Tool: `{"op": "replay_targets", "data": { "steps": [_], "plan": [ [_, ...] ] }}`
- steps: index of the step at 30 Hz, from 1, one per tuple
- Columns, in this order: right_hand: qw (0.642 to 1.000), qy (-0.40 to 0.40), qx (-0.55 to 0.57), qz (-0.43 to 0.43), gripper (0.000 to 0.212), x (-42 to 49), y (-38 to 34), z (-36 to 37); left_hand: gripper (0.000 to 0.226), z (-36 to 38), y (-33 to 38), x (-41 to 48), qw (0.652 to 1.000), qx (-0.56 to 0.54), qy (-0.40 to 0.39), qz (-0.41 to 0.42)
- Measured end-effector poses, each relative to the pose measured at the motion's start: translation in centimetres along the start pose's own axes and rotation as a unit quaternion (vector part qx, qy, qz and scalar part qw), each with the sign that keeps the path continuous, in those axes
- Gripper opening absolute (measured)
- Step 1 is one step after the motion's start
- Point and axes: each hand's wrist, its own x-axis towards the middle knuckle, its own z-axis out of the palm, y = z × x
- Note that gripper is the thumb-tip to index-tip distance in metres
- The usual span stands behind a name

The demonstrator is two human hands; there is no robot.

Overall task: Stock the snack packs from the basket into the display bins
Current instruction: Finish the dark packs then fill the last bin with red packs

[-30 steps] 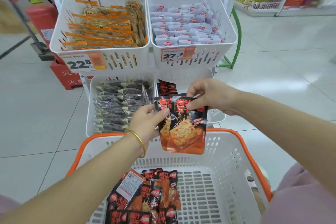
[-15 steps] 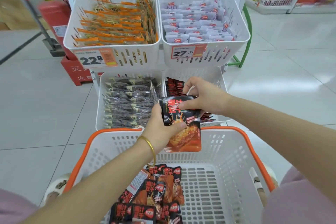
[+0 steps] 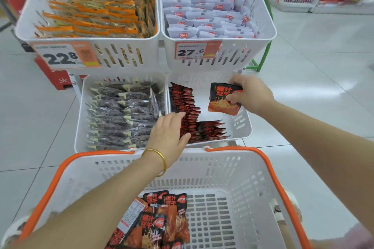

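Over the lower right bin [image 3: 243,127], the right hand [image 3: 252,95] pinches a snack pack [image 3: 221,100] by its far right corner, while the left hand [image 3: 169,137] lies flat, fingers straight, on the packs [image 3: 194,119] already inside.

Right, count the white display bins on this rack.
4: upper left bin holding orange packs, upper right bin holding white packs, lower left bin holding dark packs, lower right bin holding red-black packs. The basket may hide lower ones.

Four white slotted plastic display bins [image 3: 243,125] stand in two tiers of two, and two orange-and-white price tags [image 3: 60,56] hang on the upper pair. There is one white plastic basket with an orange rim [image 3: 270,160], and one glossy black-and-red snack pack [image 3: 220,100] is held up.
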Motion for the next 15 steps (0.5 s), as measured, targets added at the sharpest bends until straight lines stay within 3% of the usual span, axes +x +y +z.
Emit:
{"op": "replay_targets", "data": {
  "steps": [6, 10, 12, 15],
  "plan": [
    [0.998, 0.027, -0.042, -0.024, 0.021, 3.4, 2.8, 7.1, 0.057, 4.0, -2.4, 2.1, 0.989, 0.133, -0.063, 0.029],
    [0.995, -0.083, -0.011, -0.047, 0.033, 5.4, 5.1, 10.6, 0.076, 5.1, -3.1, 2.3, 0.990, 0.128, -0.058, 0.014],
    [0.987, -0.146, 0.052, -0.036, 0.038, 5.4, 6.2, 11.9, 0.076, 5.1, -3.2, 2.3, 0.990, 0.124, -0.059, 0.012],
    [0.958, -0.167, 0.228, 0.044, 0.040, 5.4, 6.6, 12.7, 0.075, 5.3, -3.3, 2.4, 0.991, 0.121, -0.058, 0.005]
  ]
}}
